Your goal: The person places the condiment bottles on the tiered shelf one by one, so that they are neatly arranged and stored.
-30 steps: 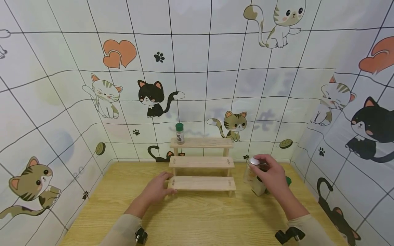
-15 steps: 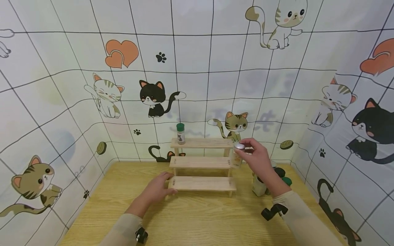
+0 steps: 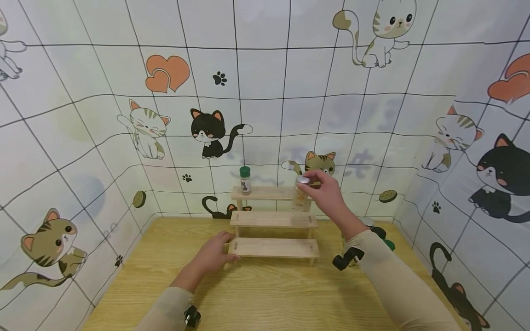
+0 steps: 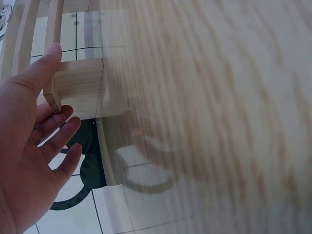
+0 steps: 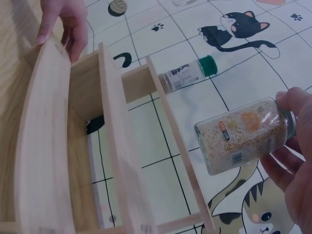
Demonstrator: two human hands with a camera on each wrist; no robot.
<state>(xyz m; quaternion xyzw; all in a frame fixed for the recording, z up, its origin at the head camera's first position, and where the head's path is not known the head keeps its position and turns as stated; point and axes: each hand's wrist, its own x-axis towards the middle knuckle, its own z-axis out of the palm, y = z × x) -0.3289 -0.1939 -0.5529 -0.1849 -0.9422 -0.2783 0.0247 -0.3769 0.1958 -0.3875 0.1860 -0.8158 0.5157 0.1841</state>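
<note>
My right hand (image 3: 325, 191) grips a clear glass spice jar (image 5: 243, 135) by its silver lid (image 3: 302, 179). Flaky pale contents and a printed label show through the glass in the right wrist view. The jar is held in front of the right part of the top step of a three-step wooden rack (image 3: 273, 219). With thumb above and fingers below, my left hand (image 4: 39, 112) pinches the left end of the bottom step. On the top step's left end stands a small shaker bottle (image 3: 245, 181) with a green cap.
Several more jars stand on the table at the right, partly hidden behind my right forearm; a black lid (image 3: 378, 231) and a green lid (image 3: 389, 244) show. A wall covering (image 3: 265, 115) with printed cats borders the wooden table (image 3: 265, 294) at the back and sides.
My right hand has carried the glass spice jar from the jars on the right, leftward and up to the top step. The left hand stays on the rack.
</note>
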